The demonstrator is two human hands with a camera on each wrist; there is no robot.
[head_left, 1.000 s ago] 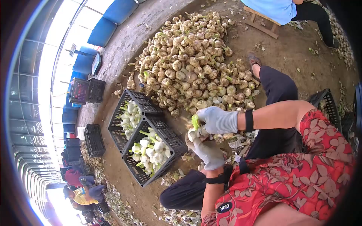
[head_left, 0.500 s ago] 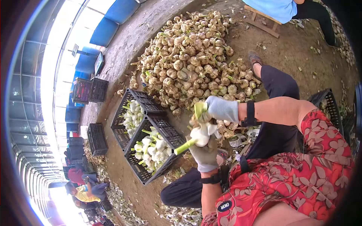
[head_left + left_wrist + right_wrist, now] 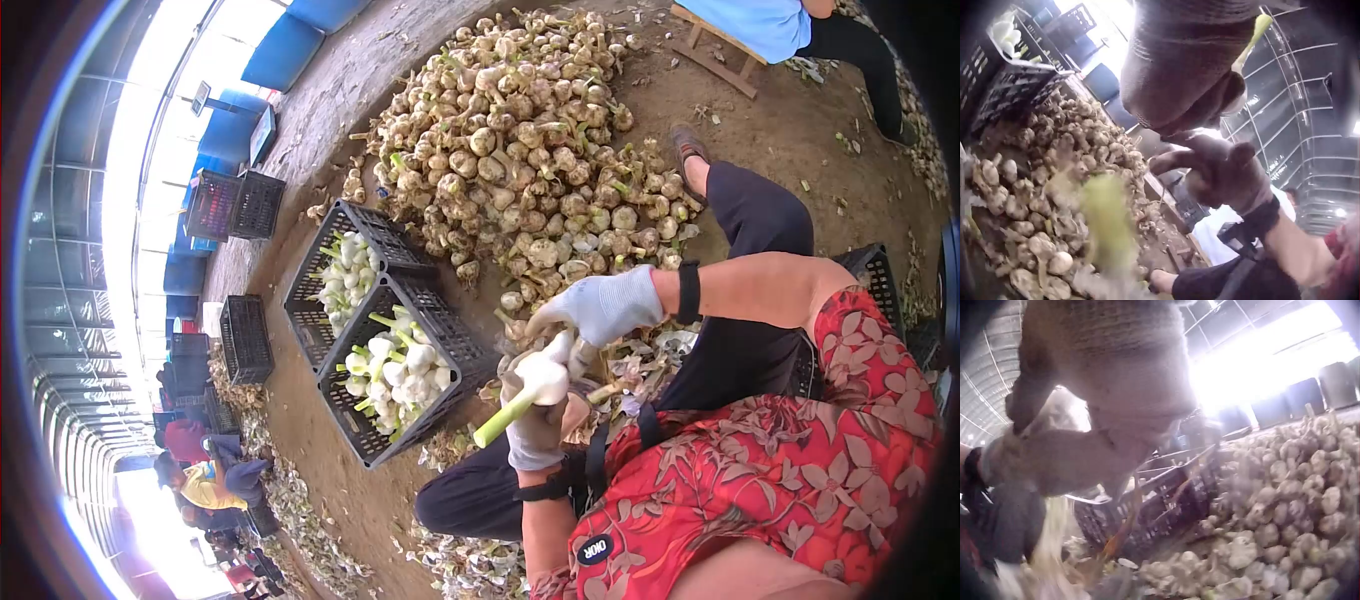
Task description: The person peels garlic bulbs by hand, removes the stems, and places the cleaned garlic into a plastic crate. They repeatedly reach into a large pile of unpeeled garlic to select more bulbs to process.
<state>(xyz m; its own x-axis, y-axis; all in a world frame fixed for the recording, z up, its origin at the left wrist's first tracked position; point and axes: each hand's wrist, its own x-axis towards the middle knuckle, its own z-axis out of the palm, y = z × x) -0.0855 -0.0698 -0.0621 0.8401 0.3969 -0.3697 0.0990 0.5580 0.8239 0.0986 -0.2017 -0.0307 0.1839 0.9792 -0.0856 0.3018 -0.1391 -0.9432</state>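
In the head view, my gloved left hand (image 3: 536, 428) grips a peeled white garlic bulb (image 3: 544, 380) whose green stem (image 3: 505, 417) points down and left. My gloved right hand (image 3: 610, 303) is just above the bulb's other end, fingers spread and slightly bent; whether they touch it is unclear. The left wrist view shows the right hand (image 3: 1219, 172) beyond the left glove (image 3: 1179, 69), with a blurred green piece (image 3: 1109, 225) below them. In the right wrist view the right glove (image 3: 1110, 362) hides most of the bulb, and pale husk (image 3: 1054, 534) is blurred beneath.
Two joined black crates (image 3: 462, 345) hold peeled bulbs (image 3: 395, 372). Beyond my hands spreads a heap of unpeeled garlic (image 3: 500, 150). Husk scraps (image 3: 650, 375) lie near my legs. A person in blue (image 3: 745, 25) sits at the top right; more crates (image 3: 245, 340) stand at left.
The left hand has turned the bulb out from between the hands, stem outward. The right hand has let go of the green piece it held and moved down beside the bulb. The view has shifted slightly.
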